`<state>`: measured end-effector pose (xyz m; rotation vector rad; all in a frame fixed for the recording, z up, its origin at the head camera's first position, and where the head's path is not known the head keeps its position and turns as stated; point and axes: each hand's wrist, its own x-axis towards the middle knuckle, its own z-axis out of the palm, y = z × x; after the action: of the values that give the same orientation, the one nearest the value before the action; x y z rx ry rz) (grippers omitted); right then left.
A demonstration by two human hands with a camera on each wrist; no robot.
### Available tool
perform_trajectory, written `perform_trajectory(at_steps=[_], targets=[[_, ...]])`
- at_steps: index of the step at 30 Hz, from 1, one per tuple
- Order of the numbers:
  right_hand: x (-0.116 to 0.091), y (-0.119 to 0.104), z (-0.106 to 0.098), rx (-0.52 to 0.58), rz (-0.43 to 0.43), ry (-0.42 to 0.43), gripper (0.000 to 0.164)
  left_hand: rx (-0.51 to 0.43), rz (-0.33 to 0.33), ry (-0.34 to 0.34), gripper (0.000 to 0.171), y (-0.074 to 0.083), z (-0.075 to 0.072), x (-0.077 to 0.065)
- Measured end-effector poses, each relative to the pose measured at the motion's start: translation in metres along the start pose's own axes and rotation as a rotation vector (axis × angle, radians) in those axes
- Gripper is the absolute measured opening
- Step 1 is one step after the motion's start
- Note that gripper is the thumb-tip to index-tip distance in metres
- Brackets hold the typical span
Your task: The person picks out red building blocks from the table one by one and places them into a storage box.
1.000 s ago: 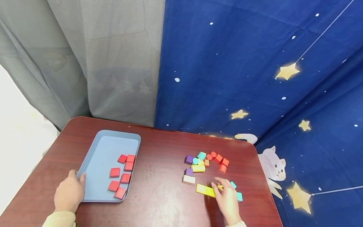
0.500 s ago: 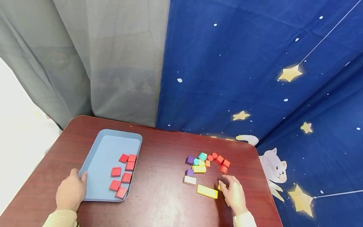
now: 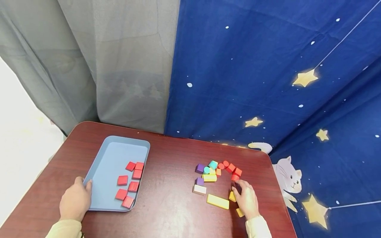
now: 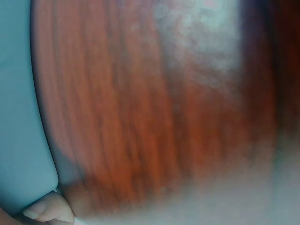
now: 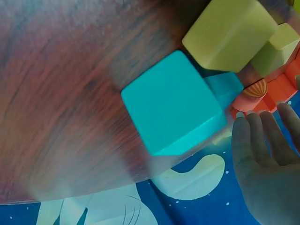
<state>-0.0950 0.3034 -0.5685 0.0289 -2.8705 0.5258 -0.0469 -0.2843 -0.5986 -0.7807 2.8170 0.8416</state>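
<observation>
At the left, my left hand point(image 3: 75, 200) grips the near-left edge of a blue tray point(image 3: 109, 167), thumb over the rim; a fingertip point(image 4: 44, 208) shows at the tray edge in the left wrist view. Several red square blocks point(image 3: 133, 186) lie along the tray's right side. My right hand point(image 3: 248, 200) hovers low at the right, fingers loosely extended, fingertips close to a red half-round block point(image 3: 235, 177). Orange-yellow blocks point(image 3: 232, 196) lie beside and below it. Cyan blocks point(image 5: 176, 105) show near the hand in the right wrist view; in the head view the hand hides them.
A long yellow block point(image 3: 218, 201) lies left of the right hand. Farther back sit purple blocks point(image 3: 199, 168), a white block point(image 3: 199, 189), a yellow half-round block point(image 3: 209, 178) and several red blocks point(image 3: 237, 172). Curtains point(image 3: 208, 66) hang behind the brown table point(image 3: 169, 165).
My right hand has moved right and away from me, off the orange-yellow blocks toward the red ones, uncovering the long yellow block's end. The left hand stays on the tray; the head view shifts slightly.
</observation>
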Motion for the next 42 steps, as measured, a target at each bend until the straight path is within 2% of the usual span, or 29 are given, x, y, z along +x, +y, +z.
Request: perform_trajectory(at_steps=[7, 14, 19, 23, 36, 42], targets=[[0.007, 0.003, 0.005, -0.014, -0.004, -0.049, 0.036, 0.001, 0.000, -0.004, 0.057, -0.002, 0.001, 0.001], [0.019, 0.004, 0.006, -0.044, -0.061, -0.023, 0.034, -0.002, 0.005, -0.001, 0.057, -0.001, 0.002, 0.000], [0.022, 0.002, 0.005, -0.059, -0.048, -0.056, 0.035, -0.001, 0.004, -0.004, 0.056, 0.001, 0.000, -0.001], [0.023, 0.003, 0.009, -0.070, -0.055, -0.050, 0.036, 0.002, 0.002, -0.007, 0.056, 0.003, 0.000, -0.001], [0.025, 0.002, 0.015, -0.112, -0.054, -0.025, 0.028, 0.005, 0.000, 0.001, 0.056, 0.001, 0.001, -0.001], [0.028, 0.002, 0.014, -0.087, -0.065, -0.017, 0.022, 0.006, -0.004, 0.001, 0.057, 0.001, 0.001, -0.001]])
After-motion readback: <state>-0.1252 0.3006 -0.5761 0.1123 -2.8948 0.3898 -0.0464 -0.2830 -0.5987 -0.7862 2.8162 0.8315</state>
